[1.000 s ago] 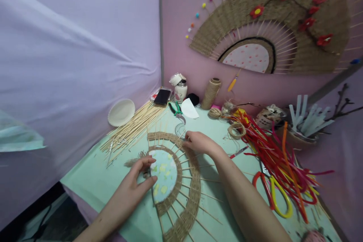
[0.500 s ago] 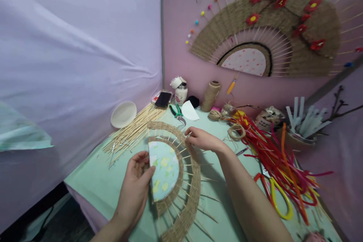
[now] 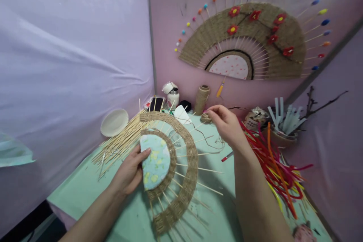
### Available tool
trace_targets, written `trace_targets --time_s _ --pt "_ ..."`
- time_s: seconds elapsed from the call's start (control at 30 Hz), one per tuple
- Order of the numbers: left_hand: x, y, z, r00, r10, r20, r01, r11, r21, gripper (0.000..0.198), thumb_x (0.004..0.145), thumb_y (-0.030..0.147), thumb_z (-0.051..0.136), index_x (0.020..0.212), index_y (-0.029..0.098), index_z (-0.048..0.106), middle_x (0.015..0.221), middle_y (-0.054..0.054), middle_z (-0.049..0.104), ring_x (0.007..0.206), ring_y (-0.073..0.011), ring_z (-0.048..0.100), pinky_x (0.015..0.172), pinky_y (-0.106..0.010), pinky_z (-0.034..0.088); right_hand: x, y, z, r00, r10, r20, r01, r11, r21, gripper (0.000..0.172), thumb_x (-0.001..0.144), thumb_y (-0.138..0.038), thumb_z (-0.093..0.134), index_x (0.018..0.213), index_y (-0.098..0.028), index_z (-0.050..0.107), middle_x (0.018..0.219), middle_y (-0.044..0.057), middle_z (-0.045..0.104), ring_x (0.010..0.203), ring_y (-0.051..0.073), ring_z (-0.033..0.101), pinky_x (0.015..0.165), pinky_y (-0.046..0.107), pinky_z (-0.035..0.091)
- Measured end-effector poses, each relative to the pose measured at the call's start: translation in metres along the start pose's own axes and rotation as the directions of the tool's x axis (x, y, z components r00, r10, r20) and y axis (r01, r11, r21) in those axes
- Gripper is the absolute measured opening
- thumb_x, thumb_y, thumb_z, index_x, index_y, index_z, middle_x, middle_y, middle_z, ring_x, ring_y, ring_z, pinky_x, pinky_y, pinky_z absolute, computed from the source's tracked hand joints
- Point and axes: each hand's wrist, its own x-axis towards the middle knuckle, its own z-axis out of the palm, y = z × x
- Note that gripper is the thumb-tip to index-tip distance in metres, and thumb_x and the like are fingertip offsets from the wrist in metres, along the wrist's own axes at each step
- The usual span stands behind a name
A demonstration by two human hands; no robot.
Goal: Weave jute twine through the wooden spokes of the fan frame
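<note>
A half-round fan frame of thin sticks and woven twine (image 3: 193, 159) is tilted up over the table, with a blue and yellow patterned fabric half-circle (image 3: 155, 162) at its centre. My left hand (image 3: 132, 170) grips its straight edge, thumb on the fabric and fingers behind, out of sight. Bare stick ends stick out past the outer woven band. To the right of the fan, my right hand (image 3: 225, 124) is raised with fingertips pinched on what looks like a fine strand of twine. Loose twine (image 3: 208, 144) trails below it.
Thin sticks (image 3: 121, 143) lie on the left by a white dish (image 3: 115, 122). Behind stand a jar (image 3: 172, 99) and a twine spool (image 3: 202, 100). Red pipe cleaners (image 3: 263, 159) and a pot of glue sticks (image 3: 283, 136) are at right. A larger fan (image 3: 289, 30) decorates the wall.
My right hand has left the woven band and moved up and right, away from the fan. My left hand and the fan have lifted and shifted slightly left. The camera view has tilted upward.
</note>
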Motion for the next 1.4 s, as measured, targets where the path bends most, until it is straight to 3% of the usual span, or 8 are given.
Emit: trace_targets --time_s 0.1,0.37,0.53,0.8,1.0,1.13,1.23,1.4 --pt "0.010 0.003 0.007 0.998 0.007 0.057 -0.006 1.000 -0.016 0.047 0.068 0.018 0.075 0.113 0.017 0.062 0.100 -0.008 0.073 0.086 -0.0242 0.070 0.076 -0.033 0.058 0.008 0.013 -0.009 0.995 0.098 -0.033 -0.087 0.966 0.242 0.031 0.085 -0.048 0.051 0.091 -0.019 0.061 0.095 0.005 0.067 0.092 0.016 0.061 0.084 0.030 0.045" --pt "0.026 -0.009 0.019 0.986 -0.041 0.159 0.052 0.996 -0.069 0.040 0.072 0.019 0.072 0.110 0.019 0.061 0.099 -0.007 0.073 0.088 -0.0229 0.070 0.079 -0.033 0.057 0.011 0.032 0.002 0.853 0.272 0.445 -0.478 0.749 0.459 0.053 0.084 -0.067 0.039 0.094 -0.019 0.060 0.101 0.012 0.069 0.093 0.021 0.065 0.078 0.033 0.049" --pt "0.043 -0.001 0.029 0.984 -0.044 0.170 0.065 0.991 -0.121 0.045 0.072 0.015 0.070 0.115 0.020 0.059 0.100 -0.006 0.072 0.086 -0.0204 0.069 0.081 -0.032 0.055 0.011 0.036 0.011 0.904 0.228 0.362 -0.406 0.724 0.558 0.035 0.074 -0.048 0.064 0.094 -0.019 0.063 0.061 -0.002 0.056 0.049 0.010 0.044 0.049 0.023 0.034" --pt "0.056 -0.014 0.036 0.979 -0.056 0.196 0.086 0.985 -0.147 0.040 0.074 0.016 0.070 0.113 0.021 0.060 0.105 -0.007 0.071 0.088 -0.0197 0.068 0.083 -0.034 0.054 0.010 0.033 0.017 0.872 0.326 0.365 -0.474 0.753 0.457 0.031 0.065 -0.034 0.073 0.091 -0.019 0.069 0.067 -0.001 0.062 0.053 0.010 0.048 0.050 0.023 0.035" --pt "0.063 -0.012 0.012 0.963 -0.131 0.235 0.072 0.967 0.245 0.037 0.070 0.030 0.077 0.103 0.020 0.067 0.105 -0.008 0.071 0.088 -0.0204 0.067 0.071 -0.027 0.051 0.009 0.044 0.017 0.838 0.355 0.413 -0.505 0.793 0.342 0.031 0.066 -0.037 0.073 0.091 -0.018 0.070 0.069 0.000 0.065 0.056 0.010 0.050 0.053 0.023 0.037" --pt "0.072 0.002 0.003 0.961 -0.045 0.273 -0.069 0.917 0.393 0.034 0.067 0.028 0.079 0.097 0.015 0.071 0.102 -0.010 0.072 0.092 -0.0213 0.066 0.077 -0.027 0.048 0.009 0.044 0.013 0.847 0.339 0.410 -0.481 0.816 0.321 0.032 0.069 -0.038 0.071 0.095 -0.020 0.070 0.075 0.000 0.066 0.058 0.010 0.051 0.055 0.023 0.037" --pt "0.074 0.011 0.004 0.912 -0.060 0.406 -0.075 0.948 0.310 0.038 0.063 0.022 0.080 0.099 0.015 0.070 0.103 -0.011 0.072 0.093 -0.0230 0.066 0.082 -0.030 0.049 0.008 0.042 0.009 0.862 0.292 0.415 -0.445 0.828 0.342 0.033 0.070 -0.038 0.071 0.098 -0.021 0.069 0.077 0.000 0.066 0.060 0.010 0.051 0.057 0.024 0.038" --pt "0.075 0.015 0.017 0.808 -0.254 0.531 0.190 0.967 0.172 0.034 0.059 0.014 0.079 0.092 0.011 0.070 0.087 -0.010 0.074 0.077 -0.0239 0.069 0.074 -0.033 0.054 0.004 0.036 0.002 0.878 0.197 0.437 -0.371 0.857 0.359 0.030 0.073 -0.038 0.071 0.097 -0.021 0.070 0.075 0.001 0.063 0.058 0.010 0.046 0.055 0.024 0.034"
